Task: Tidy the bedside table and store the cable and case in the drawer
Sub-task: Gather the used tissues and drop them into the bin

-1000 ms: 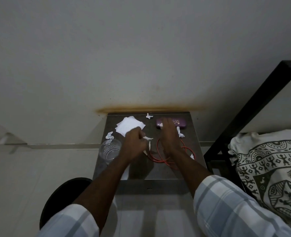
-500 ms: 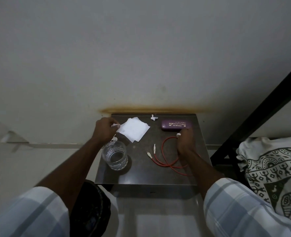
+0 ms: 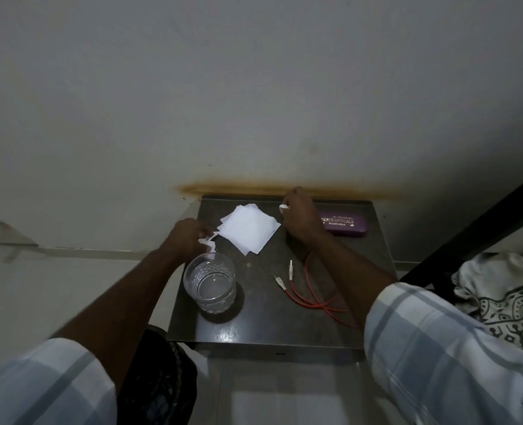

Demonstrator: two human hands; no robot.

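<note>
A dark bedside table (image 3: 263, 326) stands against the wall. A purple glasses case (image 3: 346, 226) lies at its back right. A red cable (image 3: 309, 286) with white plugs lies loose on the right half, partly under my right forearm. My left hand (image 3: 189, 237) is closed around crumpled white paper scraps at the table's left edge, just behind a drinking glass (image 3: 210, 282). My right hand (image 3: 300, 216) pinches a small white paper scrap at the table's back edge, left of the case.
A stack of white paper squares (image 3: 248, 230) lies between my hands. A dark round bin (image 3: 159, 378) sits on the floor to the left of the table. A black bed frame (image 3: 475, 228) and patterned cloth (image 3: 511, 296) are on the right.
My right hand left the cable and reached to the back edge, closing on the paper scrap there. My left hand stayed by the table's left edge with its scraps.
</note>
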